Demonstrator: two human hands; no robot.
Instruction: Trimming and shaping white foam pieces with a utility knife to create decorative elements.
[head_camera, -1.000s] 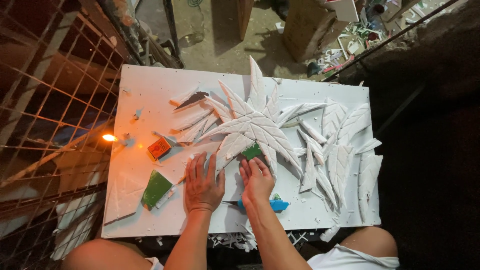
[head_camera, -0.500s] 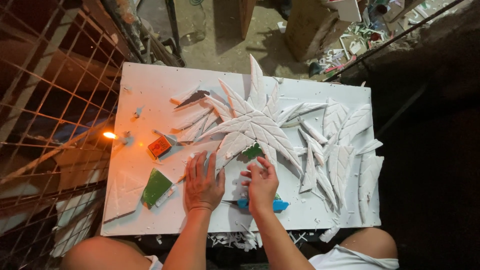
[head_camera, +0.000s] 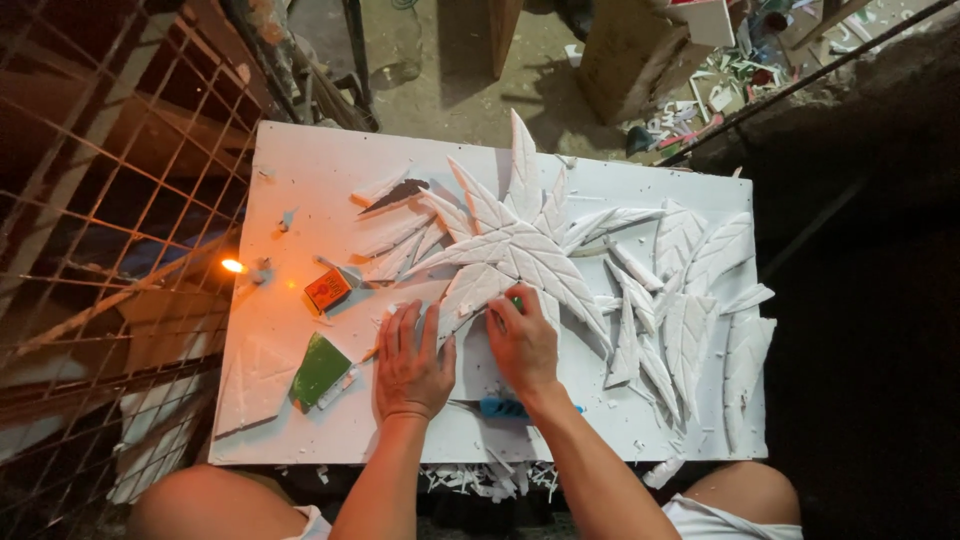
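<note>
A white board serves as the counter, and spread over its middle lies the large carved leaf relief, white foam by the look of it, so I judge it light, stiff and crumbly, best taken under its broad lobes and not by the thin tips. The left hand lies flat with fingers spread, pinning the lower leaf lobe; the right hand is curled around a small green tool, probably a cutter, at the lobe's edge. Smaller things lie left: a green card, an orange box and a candle flame.

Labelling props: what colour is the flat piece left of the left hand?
Green flat piece, clearest in the head view.
</note>
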